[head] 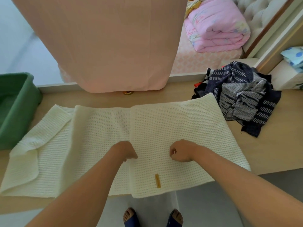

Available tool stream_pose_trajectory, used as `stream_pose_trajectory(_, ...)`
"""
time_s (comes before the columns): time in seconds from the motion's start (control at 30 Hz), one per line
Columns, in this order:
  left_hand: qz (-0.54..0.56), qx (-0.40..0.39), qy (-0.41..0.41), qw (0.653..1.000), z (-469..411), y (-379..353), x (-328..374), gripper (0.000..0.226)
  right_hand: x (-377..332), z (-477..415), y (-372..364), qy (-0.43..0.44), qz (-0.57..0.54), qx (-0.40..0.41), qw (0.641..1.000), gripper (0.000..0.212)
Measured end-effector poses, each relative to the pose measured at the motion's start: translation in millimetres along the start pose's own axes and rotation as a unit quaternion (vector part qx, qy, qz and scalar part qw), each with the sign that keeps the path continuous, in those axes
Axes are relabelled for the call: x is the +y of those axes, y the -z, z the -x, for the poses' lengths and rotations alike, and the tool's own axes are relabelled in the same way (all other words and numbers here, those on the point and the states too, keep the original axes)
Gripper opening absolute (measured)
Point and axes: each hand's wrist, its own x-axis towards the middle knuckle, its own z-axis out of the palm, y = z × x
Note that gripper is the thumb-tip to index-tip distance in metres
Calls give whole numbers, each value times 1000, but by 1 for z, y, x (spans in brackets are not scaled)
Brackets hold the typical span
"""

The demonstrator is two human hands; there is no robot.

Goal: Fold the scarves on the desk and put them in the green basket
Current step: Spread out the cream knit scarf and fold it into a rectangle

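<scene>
A white knitted scarf (101, 136) lies spread flat across the wooden table (270, 145), reaching from near the left end to just past the middle, its near edge hanging slightly over the table's front. Its right portion is folded over onto the rest, leaving a straight edge running away from the person down the middle, and a small tan label (157, 181) shows on that upper layer near the front. The left hand (126, 151) sits right at this edge with its fingers curled down, pinching the edge of the upper layer. The right hand (180, 151) rests on the same layer just to the right, fingers curled with the thumb drawn in; I cannot tell whether it has any cloth pinched. The green basket (16, 108) stands at the table's left end, touching the scarf's far left corner. A crumpled heap of dark patterned scarves (237, 99) lies at the right, just beside the white scarf's far right corner.
</scene>
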Motion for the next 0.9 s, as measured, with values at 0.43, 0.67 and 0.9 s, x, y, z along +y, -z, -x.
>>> stream_pose_trajectory(0.43,-115,102,-105,983,-87,46,12,90,-38,-102,36,-3,19,114,993,70)
stream_pose_trajectory(0.67,-91,161,-159,970,-109,56,11,86,-23,-135,51,-28,75,112,991,75)
stream_pose_trajectory(0.9,63,311,-178,932,-79,82,-35,50,-98,-141,79,50,73,195,977,54)
